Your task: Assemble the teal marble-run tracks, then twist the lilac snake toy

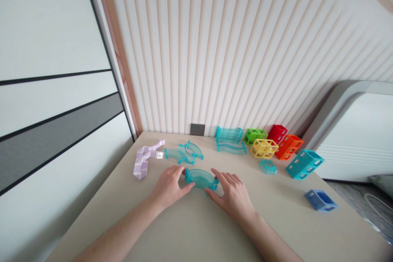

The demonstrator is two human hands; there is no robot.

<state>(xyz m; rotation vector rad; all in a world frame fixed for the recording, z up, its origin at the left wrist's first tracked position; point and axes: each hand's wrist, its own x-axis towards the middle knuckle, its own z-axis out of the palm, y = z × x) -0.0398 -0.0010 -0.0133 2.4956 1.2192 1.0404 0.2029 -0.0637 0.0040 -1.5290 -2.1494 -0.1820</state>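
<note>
Near the middle of the table, a translucent teal curved track piece [201, 178] lies between my two hands; it looks layered, perhaps a small stack. My left hand [170, 186] pinches its left end between thumb and fingers. Around its right end, the thumb and forefinger of my right hand [232, 193] are closed. Just behind the held piece are more teal curved tracks [181, 154], loosely laid together. A lilac-and-white checked strip [142, 160] is folded to the left of them.
Teal wavy track pieces [229, 135] stand by the wall near a dark socket [197, 129]. Toward the right are green [256, 135], yellow [264, 148], red [277, 134], orange [288, 146], teal [303, 164] and blue [321, 200] open-frame blocks, plus a teal ring-like piece [267, 167].
</note>
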